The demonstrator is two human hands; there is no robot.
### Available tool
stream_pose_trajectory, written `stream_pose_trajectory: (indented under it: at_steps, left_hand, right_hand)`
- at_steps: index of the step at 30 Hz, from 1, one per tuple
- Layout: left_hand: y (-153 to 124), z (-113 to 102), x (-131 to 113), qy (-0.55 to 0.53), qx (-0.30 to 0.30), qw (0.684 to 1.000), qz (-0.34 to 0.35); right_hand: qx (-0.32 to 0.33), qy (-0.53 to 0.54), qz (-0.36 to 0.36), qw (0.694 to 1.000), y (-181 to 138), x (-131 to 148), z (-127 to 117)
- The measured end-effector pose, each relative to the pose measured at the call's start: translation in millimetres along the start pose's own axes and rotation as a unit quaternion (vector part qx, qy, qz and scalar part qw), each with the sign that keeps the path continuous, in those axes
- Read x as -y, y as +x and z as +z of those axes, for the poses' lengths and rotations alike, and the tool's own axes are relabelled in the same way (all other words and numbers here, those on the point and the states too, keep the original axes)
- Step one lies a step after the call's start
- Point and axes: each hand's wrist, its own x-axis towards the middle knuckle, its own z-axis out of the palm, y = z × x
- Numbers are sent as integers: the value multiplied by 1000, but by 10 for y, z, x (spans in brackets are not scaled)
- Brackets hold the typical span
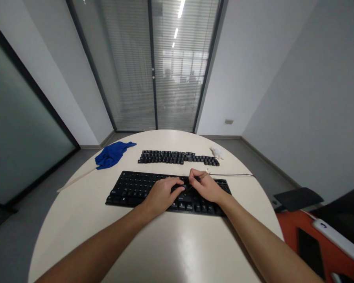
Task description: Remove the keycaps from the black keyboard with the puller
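A black keyboard (132, 188) lies on the round table, with some of its key spots bare. My left hand (163, 194) rests over its middle, thumb and forefinger stretched out and a little apart beside the keys. Just to the right, my right hand (205, 186) is closed in a pinch above the keyboard. A thin object seems to be in its fingers, mostly hidden, with a small pale bit showing behind the knuckles; I cannot tell its kind. Beyond the keyboard, rows of loose black keycaps (162, 157) are laid out on the table.
A blue cloth (112, 154) lies at the left, with a pale stick (76, 179) reaching from it to the table edge. Crumpled white tissue (217, 152) sits at the back right. A black cable (233, 175) crosses the right edge. A power strip (339, 240) lies on a red surface.
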Motion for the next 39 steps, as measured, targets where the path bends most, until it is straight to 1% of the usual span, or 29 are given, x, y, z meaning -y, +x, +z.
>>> stream_pose_trajectory:
  at_steps: [4, 9, 12, 16, 19, 23, 28, 33, 36, 38, 39]
  left_hand:
    - [-4, -13, -16, -19, -10, 1000, -12]
    - [15, -27, 0, -37, -42, 998, -39]
    - [49, -33, 36, -82, -62, 992, -77]
    - [121, -67, 73, -191, -54, 968, -152]
    - [166, -117, 76, -251, -35, 948, -191]
    - [203, -162, 62, -279, -18, 938, -207]
    - [265, -161, 61, -286, -10, 932, -221]
    - [394, -120, 103, -281, -21, 932, -226]
    - [541, -69, 152, -242, -36, 946, -215]
    - [663, -34, 179, -190, -36, 964, -184]
    - [724, -19, 186, -144, -34, 975, -163]
  right_hand:
    - [-3, -12, 5, 1000, 4, 18, -22]
    - [-55, -27, 31, 998, 0, -17, -149]
    - [-77, -10, 60, 995, -4, -75, -229]
    - [-91, -16, 103, 990, 0, -105, -269]
    - [-91, -47, 93, 990, 3, -76, -264]
    - [-102, -110, 73, 986, -1, -35, -268]
    - [-104, -198, 82, 971, -6, -40, -301]
    - [-95, -212, 91, 968, -12, -72, -354]
    - [-94, -212, 95, 968, -14, -88, -388]
    - [-95, -215, 98, 967, -15, -93, -405]
    - [-95, -215, 100, 967, -15, -93, -410]
